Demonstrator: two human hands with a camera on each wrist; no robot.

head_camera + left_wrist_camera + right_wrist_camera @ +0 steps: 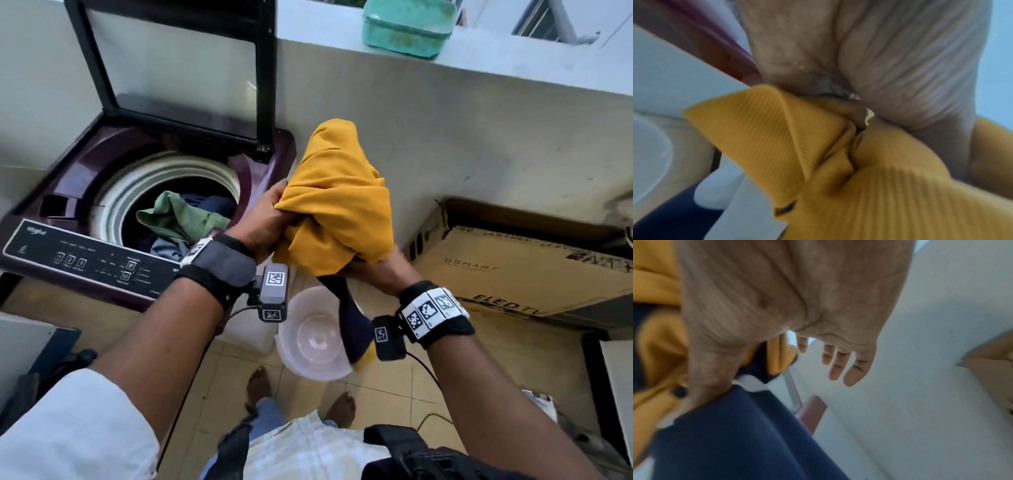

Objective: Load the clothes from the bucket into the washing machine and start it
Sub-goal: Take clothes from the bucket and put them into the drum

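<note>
A mustard-yellow garment (335,205) with a navy part (352,322) hanging from it is bunched in the air, just right of the open washing machine (78,171). My left hand (267,222) grips its left side, with the fingers curled into the folds (859,194). My right hand (376,274) is under the lower right of the bundle. Its fingers (838,363) are straight and clear of the cloth, while the thumb side lies against the yellow and navy fabric (735,434). A green piece (181,219) and darker clothes lie in the drum. The translucent bucket (308,342) stands on the floor below.
The machine's lid (171,68) stands upright against the wall; its control panel (92,263) faces me. A cardboard TV box (513,267) lies at the right. A teal tub (407,27) sits on the ledge. My bare feet (260,380) are on the tiled floor.
</note>
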